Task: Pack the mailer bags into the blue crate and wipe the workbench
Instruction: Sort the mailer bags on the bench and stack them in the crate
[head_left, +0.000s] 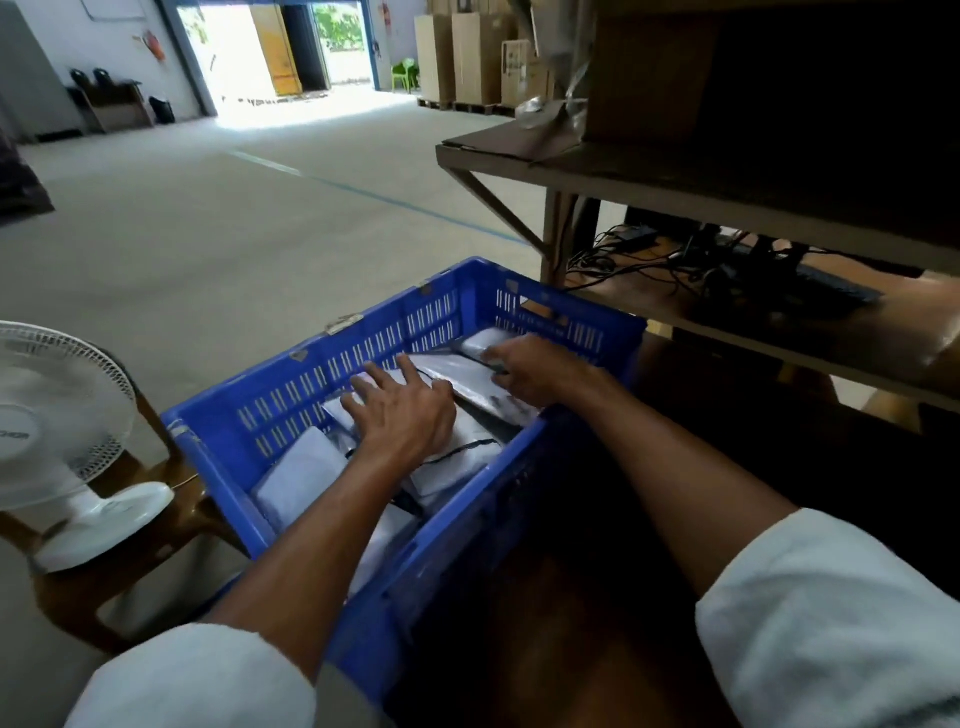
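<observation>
Mailer bags (304, 470) fill the blue crate (218, 457). Left hand (402, 415) is on them, grip spread flat; right hand (524, 370) at 1 o'clock, grip too blurry to tell.

Beneath the left hand (400, 415) and right hand (524, 371) lie white-grey bags (301, 467) with black edging, inside a blue crate (208, 447) with slotted walls. Left of the left hand stands a white fan (57, 415).
</observation>
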